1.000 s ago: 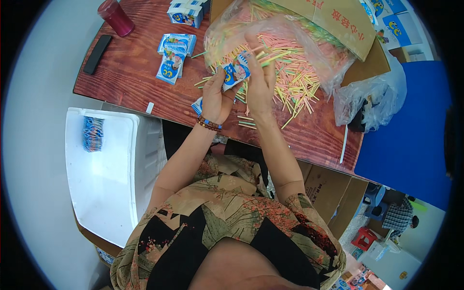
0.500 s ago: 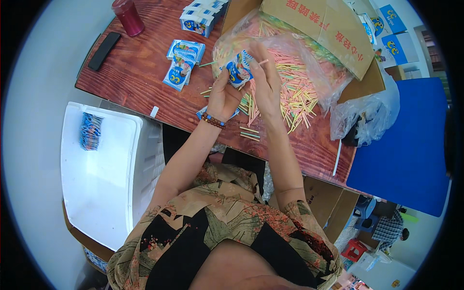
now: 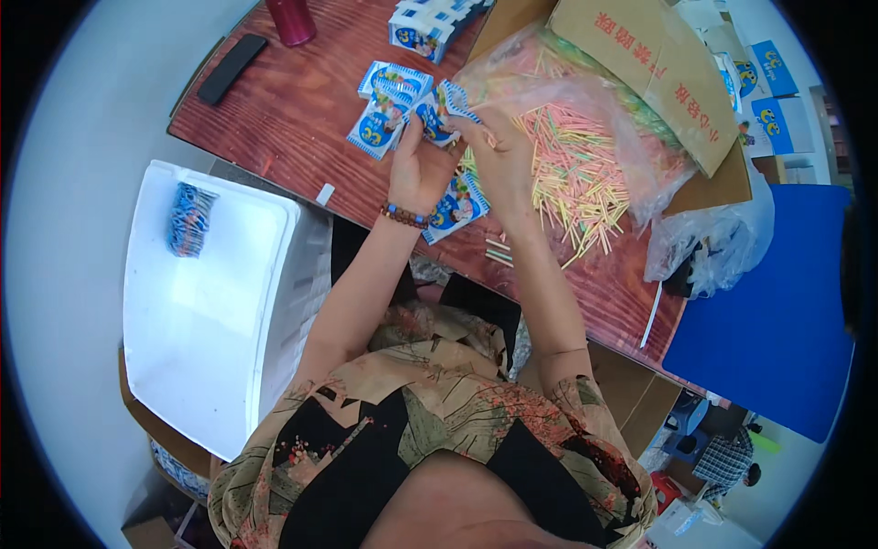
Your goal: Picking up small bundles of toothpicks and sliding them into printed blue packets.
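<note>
A small blue-and-white packet (image 3: 437,117) is held up between my two hands, above the near part of the table. My left hand (image 3: 421,176), with a beaded bracelet on its wrist, grips the packet's lower side between thumb and fingers. The bent fingers of my right hand (image 3: 505,156) pinch its upper right edge. Beside my left hand, similar packets (image 3: 373,126) lie overlapping on the table. Another packet (image 3: 460,209) lies below my hands, partly covered. Right of my right hand spreads a pile of thin pink, yellow and green sticks (image 3: 576,178).
The sticks spill from a plastic bag in an open cardboard box (image 3: 654,69). At the back stand a blue-and-white box (image 3: 416,41) and a red bottle (image 3: 291,20); a black oblong object (image 3: 232,69) lies left. A white bin (image 3: 201,320) holding packets is left of the table.
My right hand has gone from nearly straight fingers to a pinch on the packet's edge. Sticks poking out beside the packet no longer show. The whole view has shifted slightly.
</note>
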`<control>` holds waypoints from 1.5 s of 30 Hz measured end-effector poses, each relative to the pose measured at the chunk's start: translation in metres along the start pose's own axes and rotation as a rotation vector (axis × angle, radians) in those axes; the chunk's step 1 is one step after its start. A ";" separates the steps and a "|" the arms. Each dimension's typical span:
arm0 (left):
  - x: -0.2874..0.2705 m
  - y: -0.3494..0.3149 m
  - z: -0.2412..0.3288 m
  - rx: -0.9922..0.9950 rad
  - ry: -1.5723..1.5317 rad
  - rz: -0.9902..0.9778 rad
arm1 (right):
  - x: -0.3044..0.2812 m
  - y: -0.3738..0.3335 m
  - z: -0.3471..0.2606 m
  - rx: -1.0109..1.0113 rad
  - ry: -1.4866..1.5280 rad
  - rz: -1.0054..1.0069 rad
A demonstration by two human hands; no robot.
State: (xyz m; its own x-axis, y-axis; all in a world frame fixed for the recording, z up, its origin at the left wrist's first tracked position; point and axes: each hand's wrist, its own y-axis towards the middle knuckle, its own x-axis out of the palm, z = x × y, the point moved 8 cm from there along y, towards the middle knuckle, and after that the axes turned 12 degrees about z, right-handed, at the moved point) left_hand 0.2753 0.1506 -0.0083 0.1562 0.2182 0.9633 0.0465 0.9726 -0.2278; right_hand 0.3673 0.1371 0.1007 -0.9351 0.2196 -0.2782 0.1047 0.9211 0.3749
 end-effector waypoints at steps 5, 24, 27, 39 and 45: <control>0.005 -0.003 0.015 0.015 -0.015 0.023 | 0.013 0.004 -0.006 -0.185 -0.190 -0.009; -0.056 -0.036 0.106 0.563 0.388 0.344 | 0.103 0.029 0.051 0.212 -0.004 -0.292; -0.059 -0.055 0.129 0.942 0.805 0.513 | 0.121 0.036 0.087 0.270 -0.049 -0.329; -0.010 -0.063 0.039 0.896 2.305 0.035 | 0.006 0.004 0.099 0.169 -0.240 -0.203; -0.017 -0.054 0.028 0.931 2.323 -0.196 | -0.035 -0.037 0.104 0.220 -0.248 -0.124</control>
State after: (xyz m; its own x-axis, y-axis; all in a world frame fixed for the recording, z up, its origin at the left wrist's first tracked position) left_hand 0.2427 0.0970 -0.0085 0.5302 0.3884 -0.7536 0.0516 0.8725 0.4860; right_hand 0.4311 0.1286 0.0039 -0.8372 0.1486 -0.5263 0.0915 0.9869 0.1332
